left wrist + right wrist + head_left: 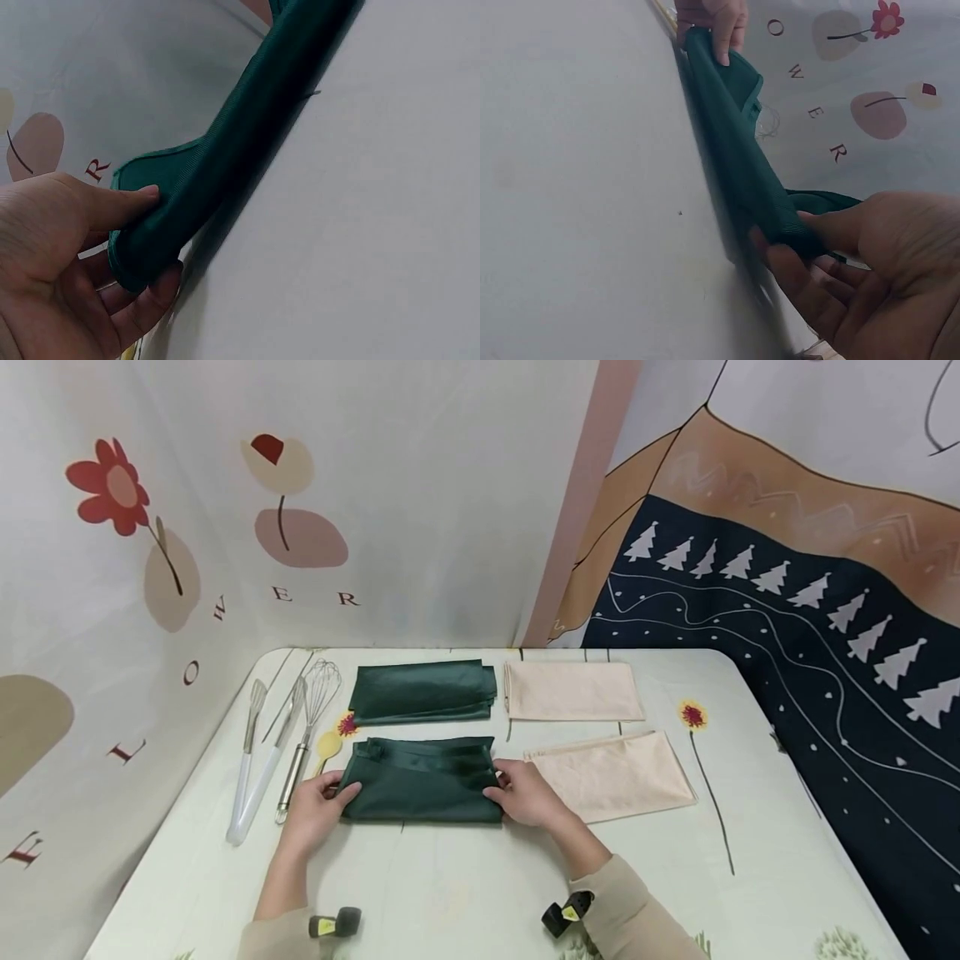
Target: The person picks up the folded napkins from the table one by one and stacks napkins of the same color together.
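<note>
A folded dark green cloth [423, 785] lies near the middle of the table, its near edge lifted a little in the wrist views. My left hand [313, 810] pinches its left end, thumb on top and fingers beneath, as the left wrist view shows on the green cloth [225, 157]. At the opposite end my right hand [528, 792] pinches the cloth between thumb and fingers. Behind it rests a second folded green cloth [420, 692]. Two folded beige cloths lie to the right, the far one [573, 691] and the near one [611, 777], close beside my right hand.
Left of the cloths lie a whisk [303, 743], tongs [258, 777] with pale handles and a yellow spoon [328, 745]. The table [465, 893] has a printed pale cover. A white curtain [435, 510] and a patterned dark cloth [750, 618] hang around it.
</note>
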A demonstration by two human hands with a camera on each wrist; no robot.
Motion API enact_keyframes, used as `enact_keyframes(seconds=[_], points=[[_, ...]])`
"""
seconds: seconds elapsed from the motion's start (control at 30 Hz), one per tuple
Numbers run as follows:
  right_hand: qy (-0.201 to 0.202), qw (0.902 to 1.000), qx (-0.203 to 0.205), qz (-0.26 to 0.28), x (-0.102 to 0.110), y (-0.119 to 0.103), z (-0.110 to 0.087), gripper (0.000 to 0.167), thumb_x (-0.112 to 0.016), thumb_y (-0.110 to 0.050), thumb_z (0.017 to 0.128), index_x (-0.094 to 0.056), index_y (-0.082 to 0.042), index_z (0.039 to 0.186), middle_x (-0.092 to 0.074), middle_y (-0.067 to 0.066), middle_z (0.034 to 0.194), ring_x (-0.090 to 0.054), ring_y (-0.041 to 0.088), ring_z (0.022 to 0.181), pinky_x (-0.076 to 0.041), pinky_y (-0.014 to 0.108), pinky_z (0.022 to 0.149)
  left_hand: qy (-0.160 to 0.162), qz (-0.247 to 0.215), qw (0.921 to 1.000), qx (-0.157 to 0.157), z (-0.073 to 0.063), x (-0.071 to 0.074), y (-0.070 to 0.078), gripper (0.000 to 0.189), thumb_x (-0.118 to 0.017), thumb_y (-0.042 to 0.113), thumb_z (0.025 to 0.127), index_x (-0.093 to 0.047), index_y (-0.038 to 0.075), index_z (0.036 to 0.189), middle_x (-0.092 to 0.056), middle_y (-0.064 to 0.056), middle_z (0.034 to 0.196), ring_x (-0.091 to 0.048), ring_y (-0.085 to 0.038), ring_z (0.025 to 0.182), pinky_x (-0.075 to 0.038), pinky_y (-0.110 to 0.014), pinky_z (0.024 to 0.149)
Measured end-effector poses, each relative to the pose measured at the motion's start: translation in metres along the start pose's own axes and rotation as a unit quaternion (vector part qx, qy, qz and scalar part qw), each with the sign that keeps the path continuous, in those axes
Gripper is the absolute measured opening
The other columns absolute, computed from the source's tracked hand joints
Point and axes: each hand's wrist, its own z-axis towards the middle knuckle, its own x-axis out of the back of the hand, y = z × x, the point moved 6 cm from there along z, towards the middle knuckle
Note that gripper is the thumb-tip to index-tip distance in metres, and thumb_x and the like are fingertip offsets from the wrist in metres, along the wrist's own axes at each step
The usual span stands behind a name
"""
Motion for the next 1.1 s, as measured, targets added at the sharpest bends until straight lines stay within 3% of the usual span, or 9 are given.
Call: enact_keyframes(seconds=[0.13,0.33,0.47,0.6,0.83,1.1], points=[[0.042,0.9988,0.021,-0.009,0.007,-0.002,0.001,0.029,-0.068,-0.005,0.097,-0.046,-0.008,0.077,-0.047,0.001,0.067,-0.051,0.010,0.049,-0.045,0.025,0.051,0.012,-0.018,0.9997,0.011,0.001,0.000,0.002,0.031,-0.070,0.020,0.098,-0.070,-0.003,0.119,-0.071,-0.018,0.109,-0.061,-0.021,0.088,-0.049,-0.023,0.067],[0.099,0.9946,0.030,-0.006,0.015,0.002,0.004,0.020,-0.070,-0.005,0.095,-0.058,-0.011,0.080,-0.058,-0.002,0.073,-0.059,0.012,0.068,-0.050,0.027,0.062,0.028,-0.030,0.9990,0.014,0.005,0.000,0.009,0.031,-0.069,0.023,0.098,-0.070,0.000,0.118,-0.070,-0.016,0.107,-0.058,-0.019,0.086,-0.048,-0.024,0.064],[0.125,0.9916,0.031,0.011,0.020,0.004,0.007,0.014,-0.071,-0.003,0.094,-0.063,-0.009,0.084,-0.062,0.000,0.074,-0.061,0.011,0.065,-0.052,0.026,0.061,0.040,-0.045,0.9981,0.011,0.009,-0.001,0.014,0.031,-0.069,0.022,0.099,-0.069,-0.001,0.119,-0.069,-0.018,0.112,-0.059,-0.018,0.088,-0.049,-0.021,0.065],[0.143,0.9891,0.032,0.016,0.026,0.005,0.012,0.010,-0.072,-0.001,0.092,-0.066,-0.006,0.087,-0.066,0.004,0.077,-0.063,0.010,0.063,-0.053,0.025,0.059,0.053,-0.056,0.9970,-0.001,0.016,-0.001,0.018,0.031,-0.070,0.020,0.098,-0.069,-0.003,0.118,-0.069,-0.019,0.110,-0.060,-0.015,0.086,-0.049,-0.019,0.064],[0.160,0.9865,0.033,0.000,0.039,0.006,0.027,0.003,-0.071,-0.003,0.094,-0.069,0.000,0.095,-0.071,0.008,0.087,-0.068,0.017,0.074,-0.056,0.028,0.066,0.061,-0.064,0.9959,-0.019,0.033,0.000,0.032,0.033,-0.069,0.021,0.098,-0.068,-0.004,0.119,-0.068,-0.021,0.112,-0.060,-0.014,0.086,-0.048,-0.019,0.063],[0.174,0.9834,0.051,-0.007,0.049,0.003,0.046,0.006,-0.071,-0.003,0.094,-0.067,-0.001,0.090,-0.068,0.008,0.082,-0.066,0.020,0.076,-0.057,0.031,0.067,0.046,-0.078,0.9958,0.016,0.055,0.002,0.037,0.038,-0.066,0.026,0.100,-0.066,0.000,0.128,-0.066,-0.019,0.119,-0.062,-0.020,0.092,-0.050,-0.022,0.065]])
